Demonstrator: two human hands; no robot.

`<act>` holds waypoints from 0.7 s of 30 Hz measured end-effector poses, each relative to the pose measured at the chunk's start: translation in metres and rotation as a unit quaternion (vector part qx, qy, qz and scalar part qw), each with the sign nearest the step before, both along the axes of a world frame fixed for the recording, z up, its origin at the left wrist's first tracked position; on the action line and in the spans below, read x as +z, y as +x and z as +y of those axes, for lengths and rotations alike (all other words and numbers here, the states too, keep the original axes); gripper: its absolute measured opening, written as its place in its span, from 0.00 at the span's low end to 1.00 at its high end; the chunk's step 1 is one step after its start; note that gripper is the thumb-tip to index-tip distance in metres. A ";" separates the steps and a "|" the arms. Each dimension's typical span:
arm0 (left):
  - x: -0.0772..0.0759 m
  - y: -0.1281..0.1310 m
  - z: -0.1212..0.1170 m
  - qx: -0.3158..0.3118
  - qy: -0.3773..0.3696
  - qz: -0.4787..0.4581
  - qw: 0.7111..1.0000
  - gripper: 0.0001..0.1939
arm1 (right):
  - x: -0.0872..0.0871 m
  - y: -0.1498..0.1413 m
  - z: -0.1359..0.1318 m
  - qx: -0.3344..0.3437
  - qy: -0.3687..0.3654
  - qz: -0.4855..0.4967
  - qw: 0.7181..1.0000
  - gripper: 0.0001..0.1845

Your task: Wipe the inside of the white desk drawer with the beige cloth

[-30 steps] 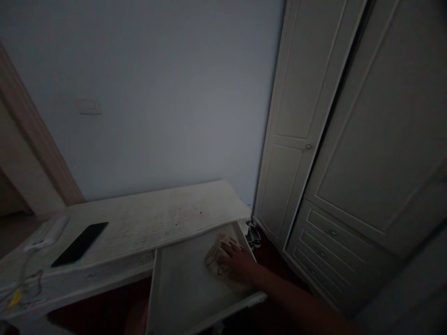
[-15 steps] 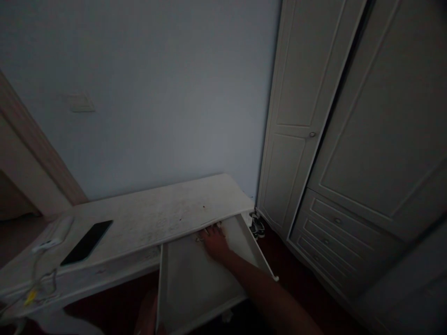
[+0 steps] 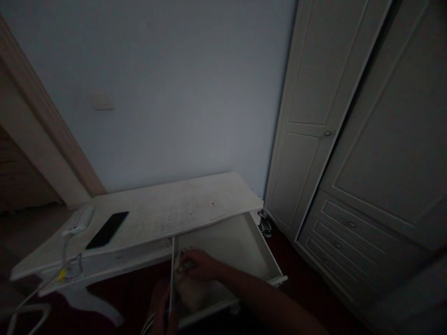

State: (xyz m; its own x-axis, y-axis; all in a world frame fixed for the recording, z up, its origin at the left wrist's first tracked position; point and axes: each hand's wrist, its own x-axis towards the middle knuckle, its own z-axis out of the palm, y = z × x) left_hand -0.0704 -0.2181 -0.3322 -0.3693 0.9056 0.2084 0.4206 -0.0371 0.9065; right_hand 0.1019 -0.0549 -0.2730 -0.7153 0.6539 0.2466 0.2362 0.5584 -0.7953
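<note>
Right hand (image 3: 199, 264) grips cloth (image 3: 191, 289) — inside open drawer (image 3: 230, 242).

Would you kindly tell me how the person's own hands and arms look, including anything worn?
The right hand is gloveless, and its forearm shows no sleeve or watch. The left hand seems bare too, though it is dim and partly cut off; beside it is a striped edge, perhaps of clothing.
</note>
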 end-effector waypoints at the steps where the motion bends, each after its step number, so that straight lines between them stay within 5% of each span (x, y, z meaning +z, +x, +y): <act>1: 0.003 0.001 -0.001 -0.006 -0.009 -0.014 1.000 0.34 | -0.001 0.004 -0.007 0.010 -0.019 0.004 1.000 0.21; 7: 0.016 -0.009 -0.006 -0.006 -0.060 -0.087 0.994 0.39 | 0.013 0.009 -0.035 -0.022 -0.057 0.055 0.997 0.20; 12: 0.063 -0.030 0.012 -0.038 -0.103 -0.073 0.991 0.40 | 0.033 -0.005 -0.059 -0.075 -0.008 0.112 0.991 0.24; 17: 0.104 -0.015 0.024 -0.001 0.001 0.043 0.999 0.37 | 0.033 -0.025 -0.095 -0.009 0.032 0.146 0.989 0.42; 21: 0.102 -0.010 0.006 0.106 0.045 0.200 0.973 0.43 | 0.035 -0.017 -0.111 0.030 -0.006 0.169 0.985 0.52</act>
State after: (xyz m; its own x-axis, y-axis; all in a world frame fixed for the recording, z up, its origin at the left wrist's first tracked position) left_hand -0.0801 -0.2119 -0.2303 -0.4192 0.7899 0.4476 0.7452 0.0178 0.6666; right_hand 0.0852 -0.1660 -0.2384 -0.6309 0.6175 0.4697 -0.0763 0.5531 -0.8296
